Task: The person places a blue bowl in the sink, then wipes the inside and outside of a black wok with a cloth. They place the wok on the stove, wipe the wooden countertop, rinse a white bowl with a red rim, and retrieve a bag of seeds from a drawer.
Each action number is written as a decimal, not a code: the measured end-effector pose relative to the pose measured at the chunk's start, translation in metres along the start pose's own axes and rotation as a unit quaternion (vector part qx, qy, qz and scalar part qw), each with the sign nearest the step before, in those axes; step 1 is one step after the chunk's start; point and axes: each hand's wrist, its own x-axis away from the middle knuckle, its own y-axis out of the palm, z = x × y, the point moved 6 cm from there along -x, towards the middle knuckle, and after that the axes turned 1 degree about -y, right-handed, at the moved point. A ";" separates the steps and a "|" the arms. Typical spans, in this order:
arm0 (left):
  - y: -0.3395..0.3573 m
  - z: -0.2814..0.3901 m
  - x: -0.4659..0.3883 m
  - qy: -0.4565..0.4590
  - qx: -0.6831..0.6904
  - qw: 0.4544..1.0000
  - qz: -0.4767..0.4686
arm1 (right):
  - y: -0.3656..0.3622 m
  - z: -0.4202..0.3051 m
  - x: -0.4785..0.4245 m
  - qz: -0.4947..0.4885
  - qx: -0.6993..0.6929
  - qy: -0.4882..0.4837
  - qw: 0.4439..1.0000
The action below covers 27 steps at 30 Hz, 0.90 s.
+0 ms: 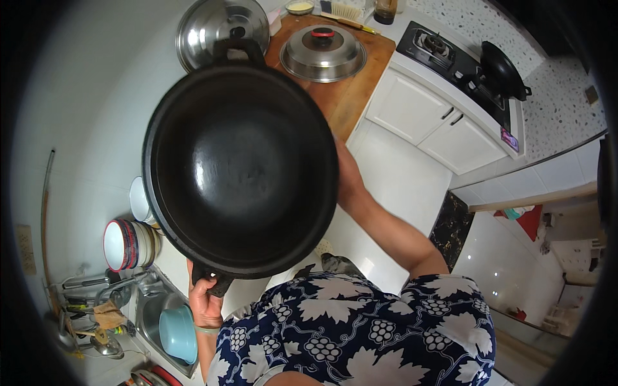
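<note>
A black two-handled wok (pixel 246 169), likely cast iron, is raised before me with its inside facing the camera. It looks bare inside, with a shiny patch left of the middle. My left hand (pixel 206 301) grips the near loop handle, thumb on top. At the wok's right side, my right hand (pixel 346 173) holds it by the outer wall; its fingers are hidden behind the wok. The far loop handle points towards a large steel lid (pixel 205 36) leaning on the wall.
A domed steel lid (pixel 323 55) sits on the wooden board (pixel 376 62). Beyond is a gas hob (pixel 434 53) with another black wok (pixel 502 70). Stacked bowls (pixel 133 245) stand at left, near a sink (pixel 149 309) holding a blue basin (pixel 177 333). Utensils (pixel 96 313) crowd the sink's left.
</note>
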 end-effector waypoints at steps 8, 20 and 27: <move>0.055 0.017 -0.020 0.021 0.118 0.991 -0.062 | 0.087 -0.029 -0.012 -0.125 -0.073 -0.028 0.989; 0.031 0.019 0.022 0.035 0.118 0.992 -0.008 | 0.117 -0.087 -0.013 -0.156 -0.098 -0.196 0.963; 0.021 0.016 0.020 0.061 0.132 0.989 -0.003 | 0.146 -0.010 0.013 -0.170 -0.100 0.016 0.980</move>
